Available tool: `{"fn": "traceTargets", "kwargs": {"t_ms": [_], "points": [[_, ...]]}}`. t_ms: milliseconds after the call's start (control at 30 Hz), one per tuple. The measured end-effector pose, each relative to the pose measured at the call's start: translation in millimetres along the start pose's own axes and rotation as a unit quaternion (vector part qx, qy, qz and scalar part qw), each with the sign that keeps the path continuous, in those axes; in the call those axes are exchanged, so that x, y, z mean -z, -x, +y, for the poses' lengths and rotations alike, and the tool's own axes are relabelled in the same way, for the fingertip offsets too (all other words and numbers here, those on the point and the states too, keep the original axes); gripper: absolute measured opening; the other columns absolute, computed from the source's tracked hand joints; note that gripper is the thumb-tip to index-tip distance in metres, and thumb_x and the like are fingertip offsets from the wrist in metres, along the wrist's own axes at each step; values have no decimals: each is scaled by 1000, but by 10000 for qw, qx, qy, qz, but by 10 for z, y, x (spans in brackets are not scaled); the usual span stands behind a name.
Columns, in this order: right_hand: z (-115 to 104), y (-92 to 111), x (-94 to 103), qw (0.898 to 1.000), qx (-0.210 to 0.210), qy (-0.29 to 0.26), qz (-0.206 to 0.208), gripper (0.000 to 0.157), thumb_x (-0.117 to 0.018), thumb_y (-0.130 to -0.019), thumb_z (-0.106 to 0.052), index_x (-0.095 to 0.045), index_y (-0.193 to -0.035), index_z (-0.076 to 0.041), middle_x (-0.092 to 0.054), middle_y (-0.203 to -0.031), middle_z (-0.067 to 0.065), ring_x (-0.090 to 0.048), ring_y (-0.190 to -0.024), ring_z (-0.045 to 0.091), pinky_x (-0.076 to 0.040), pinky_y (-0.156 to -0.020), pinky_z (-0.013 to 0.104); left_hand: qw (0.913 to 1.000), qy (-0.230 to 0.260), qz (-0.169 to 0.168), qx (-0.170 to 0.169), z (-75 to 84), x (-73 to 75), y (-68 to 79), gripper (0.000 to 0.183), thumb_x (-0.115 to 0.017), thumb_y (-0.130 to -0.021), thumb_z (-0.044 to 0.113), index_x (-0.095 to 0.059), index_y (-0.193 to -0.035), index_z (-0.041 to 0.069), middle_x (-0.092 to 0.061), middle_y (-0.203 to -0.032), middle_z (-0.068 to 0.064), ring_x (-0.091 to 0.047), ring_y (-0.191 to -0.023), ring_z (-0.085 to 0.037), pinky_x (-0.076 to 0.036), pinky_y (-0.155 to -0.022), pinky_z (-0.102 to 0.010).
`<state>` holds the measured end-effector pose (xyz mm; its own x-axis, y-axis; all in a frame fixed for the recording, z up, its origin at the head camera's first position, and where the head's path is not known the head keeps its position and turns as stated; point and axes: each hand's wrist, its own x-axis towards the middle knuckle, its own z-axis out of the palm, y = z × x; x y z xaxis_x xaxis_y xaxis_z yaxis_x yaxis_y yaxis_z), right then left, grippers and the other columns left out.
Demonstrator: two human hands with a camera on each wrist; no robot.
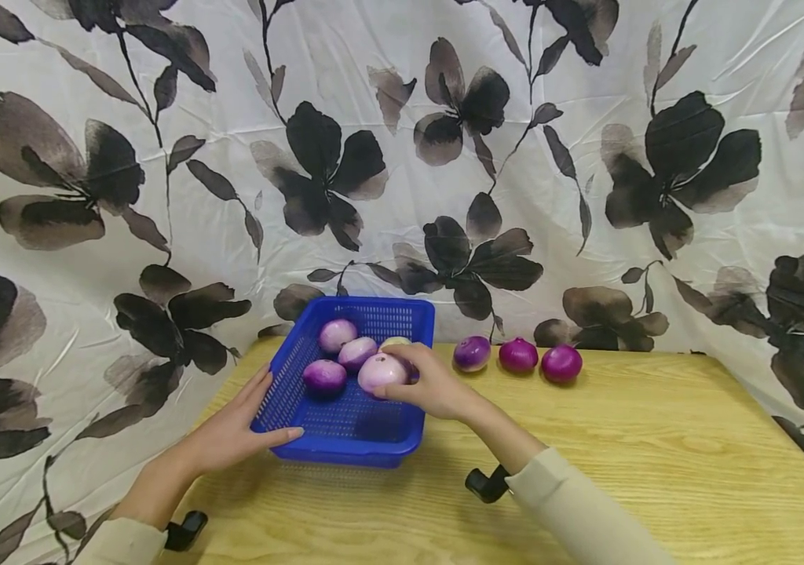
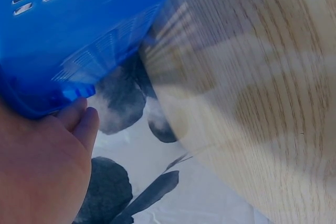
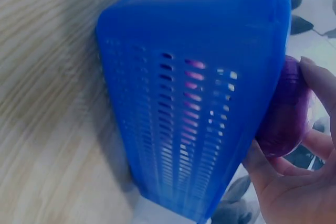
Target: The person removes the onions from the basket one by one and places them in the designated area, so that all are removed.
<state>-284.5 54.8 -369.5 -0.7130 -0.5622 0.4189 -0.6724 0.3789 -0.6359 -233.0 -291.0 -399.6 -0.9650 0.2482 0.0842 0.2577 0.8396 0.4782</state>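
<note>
A blue plastic basket (image 1: pixel 345 449) with slotted walls stands on the table at the left. My left hand (image 1: pixel 235 428) grips its near left rim, thumb over the edge, fingers along the outer wall; in the left wrist view the fingertips (image 2: pixel 86 124) curl at the rim. With thumb and fingers my right hand (image 1: pixel 440 384) holds a red onion (image 1: pixel 379 372) over the basket's right side. That onion (image 3: pixel 286 111) shows above the rim in the right wrist view. Inside lie more onions, among them a dark purple one (image 1: pixel 325 378) and a paler one (image 1: pixel 338 335); another is partly hidden behind my right hand.
Three red onions, left (image 1: pixel 472 354), middle (image 1: pixel 518 355) and right (image 1: pixel 561 363), sit in a row right of the basket near the table's back edge. The wood-grain table (image 1: pixel 628 455) extends right. A flower-patterned cloth (image 1: pixel 388 71) hangs behind.
</note>
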Motion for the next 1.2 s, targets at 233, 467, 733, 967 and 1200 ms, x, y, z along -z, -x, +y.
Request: {"fn": "traceTargets", "kwargs": {"t_ms": [233, 467, 733, 967, 1200], "points": [[1, 87, 153, 9998, -193, 17, 14, 56, -84, -87, -29, -64, -136, -9, -66, -115, 7, -58, -100, 19, -54, -80, 33, 10000, -11, -10, 14, 19, 16, -1, 122, -71, -85, 67, -7, -163, -2, -4, -171, -21, -16, -151, -53, -23, -113, -73], [39, 159, 309, 9990, -434, -4, 142, 63, -84, -87, -27, -60, -141, -5, -65, -128, 11, -63, -106, 22, -58, -86, 33, 10000, -42, -3, 25, 36, 32, -6, 122, -70, -85, 68, -7, -163, -1, -3, -171, -20, -15, -151, -53, -22, -113, -73], [138, 290, 414, 9982, -526, -15, 279, 61, -83, -88, -27, -61, -139, -3, -64, -133, 15, -63, -106, 24, -58, -87, 42, 10000, -34, -6, 39, 11, 11, 3, 123, -71, -85, 68, -7, -163, -2, -4, -171, -21, -16, -151, -53, -23, -113, -73], [279, 382, 499, 9977, -600, -67, 318, 59, -82, -89, -25, -61, -139, -2, -65, -124, 16, -63, -105, 25, -58, -87, 40, 10000, -42, -17, 85, 8, 4, 8, 123, -70, -84, 69, -7, -163, -1, -4, -171, -21, -16, -151, -53, -23, -113, -73], [467, 487, 570, 9944, -940, 296, 395, 60, -82, -88, -28, -61, -139, -3, -67, -123, 14, -64, -100, 23, -57, -83, 38, 9999, -83, -35, 99, 12, 9, 5, 123, -70, -84, 69, -7, -163, -1, -4, -171, -21, -16, -151, -53, -24, -113, -73]]}}
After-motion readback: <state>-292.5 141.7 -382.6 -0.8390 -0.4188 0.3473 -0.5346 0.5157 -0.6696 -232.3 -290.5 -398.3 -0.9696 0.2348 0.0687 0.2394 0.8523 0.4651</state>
